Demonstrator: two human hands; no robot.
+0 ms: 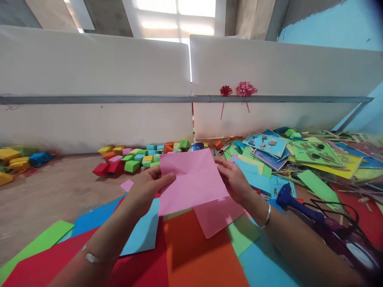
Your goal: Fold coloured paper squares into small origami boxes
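Observation:
A pink sheet of paper [191,179] is held up in front of me. My left hand [146,187] pinches its left edge, with the thumb lying on top and the fingers behind. At the opposite edge, my right hand [235,179] has its fingers curled around the paper's side; their tips are partly hidden. Another pink sheet [220,217] lies below it, partly covered. Beneath are an orange sheet [197,255], a red sheet [146,267], a light blue sheet [143,231] and a pale green sheet [243,233].
Several small coloured paper boxes [131,166] sit along the white partition [95,123]. Decorated cards [265,144] and loose sticks are heaped at the right. Nearer lies a blue and purple tool [311,213] with a black cord. Two paper flowers [246,89] hang on the rail.

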